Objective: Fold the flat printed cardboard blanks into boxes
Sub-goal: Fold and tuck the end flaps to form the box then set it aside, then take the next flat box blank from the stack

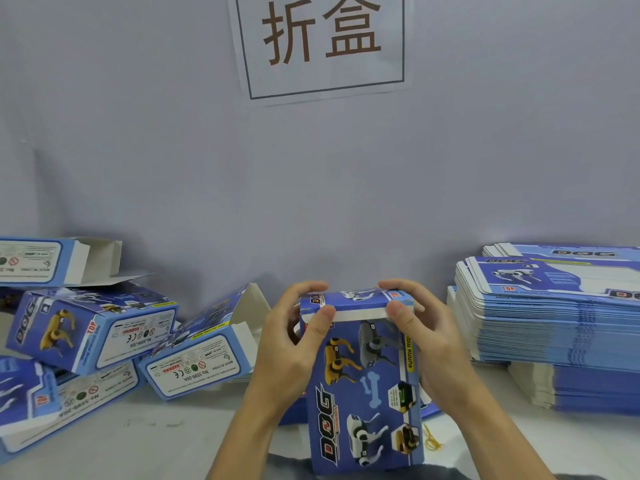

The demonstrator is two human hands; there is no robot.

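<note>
Box (367,393) was held upright over the table, between both hands; left hand (294,337) and right hand (426,337) pinched its far end flap (356,303), thumbs pressing the white edge. Uneven thumb pressure could likely crease the flap or miss the tuck, popping it open.

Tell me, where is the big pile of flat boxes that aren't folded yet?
In the head view, the stack of flat blanks sits on the table's right side, against the wall, just right of the right hand working on the box.
</note>
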